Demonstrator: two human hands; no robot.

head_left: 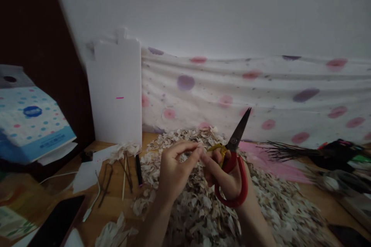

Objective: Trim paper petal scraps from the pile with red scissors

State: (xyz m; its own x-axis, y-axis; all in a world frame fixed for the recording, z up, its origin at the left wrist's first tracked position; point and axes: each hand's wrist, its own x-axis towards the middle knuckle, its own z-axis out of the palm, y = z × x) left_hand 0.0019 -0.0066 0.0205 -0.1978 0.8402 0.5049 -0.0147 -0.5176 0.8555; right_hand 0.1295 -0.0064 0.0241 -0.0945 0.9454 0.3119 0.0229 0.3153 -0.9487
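Observation:
My right hand (223, 175) grips red-handled scissors (235, 162), blades closed and pointing up and to the right. My left hand (174, 170) is raised beside it, fingers pinched together against the right fingertips on something small I cannot make out. Both hands hover over a big heap of pale, dry flakes (203, 204) spread on the wooden table (113, 208).
A white board (116, 92) leans on the wall beside a dotted cloth (261, 92). A tissue pack (31, 123) sits at the left, a dark phone (58, 224) at the near left. Sticks and a black pen (139, 170) lie left of the heap. Dark bristly items (319, 154) lie right.

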